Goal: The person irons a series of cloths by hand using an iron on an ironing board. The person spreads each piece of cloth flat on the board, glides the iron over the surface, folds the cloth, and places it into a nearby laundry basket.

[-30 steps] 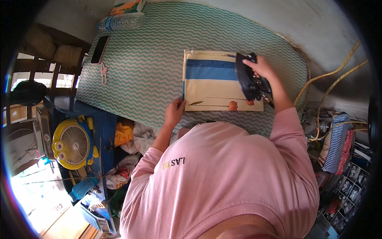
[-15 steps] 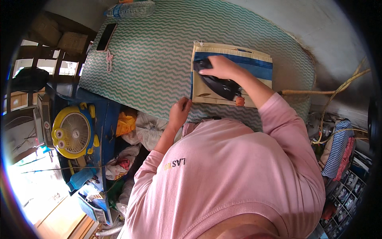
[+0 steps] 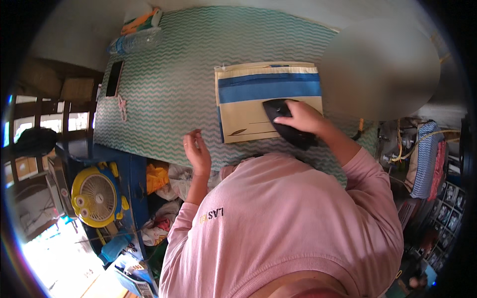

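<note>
On the desk [image 3: 171,99], in the head view, a folded cloth [image 3: 271,92] lies flat with its long axis running left to right, blue bands across its far half and cream below. The iron [image 3: 287,126] sits over the cloth's near right part; its own long axis slants from far left to near right, and its near end seems to reach past the cloth's near edge. The right hand [image 3: 302,117] has its fingers clamped around the iron's handle and is the nearer of the 2 hands to the iron; most of the cloth lies to the left of these fingers and beyond them. The left hand [image 3: 197,153] is just left of the cloth's near left corner, not touching it; its fingers are apart, slightly curled, with nothing between them, and the cloth lies to their right.

As for containers, the bottle [image 3: 136,40] lies on its side, well beyond and left of the cloth; whether it holds anything I cannot tell. A pack [image 3: 141,22] lies just behind it, contents hidden. Nearer than the cloth and to its left, below the desk's edge, an orange bag [image 3: 157,179] and white bags [image 3: 181,185] bunch together, their contents unclear. The phone [image 3: 115,78] lies well left of the cloth.
</note>
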